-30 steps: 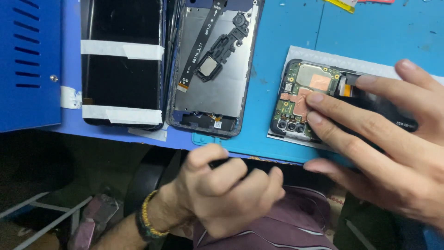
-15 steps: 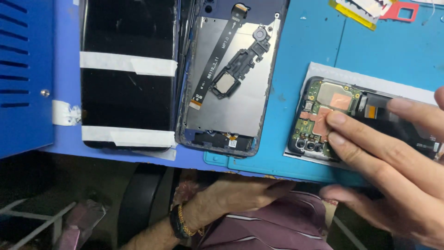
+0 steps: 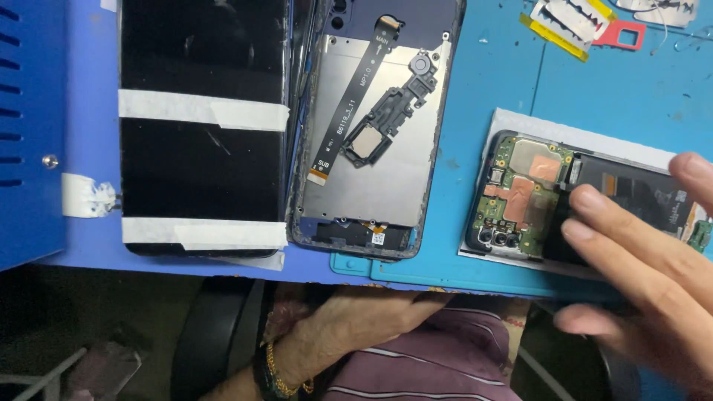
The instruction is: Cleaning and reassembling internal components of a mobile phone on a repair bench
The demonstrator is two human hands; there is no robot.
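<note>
Right hand (image 3: 653, 275) lies open, fingers spread flat on the opened phone (image 3: 564, 200) with its circuit board bare, steadying it on the blue tabletop (image 3: 483, 96). Left hand (image 3: 371, 315) hangs below the tabletop edge, loosely curled, holding nothing visible. Likely mid-disassembly; next move probably needs a tool on that board.

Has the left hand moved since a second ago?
Yes. The left hand has dropped from just below the blue mat's front edge down toward the lap, now lying flatter and further under the bench edge.

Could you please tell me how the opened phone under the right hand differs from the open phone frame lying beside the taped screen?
The opened phone with the green circuit board lies crosswise on a white sheet, fingertips of the right hand on it. The grey metal phone frame lies lengthwise, untouched, showing bare plate and a black ribbon cable. Both rest backs open on the blue mat.
</note>
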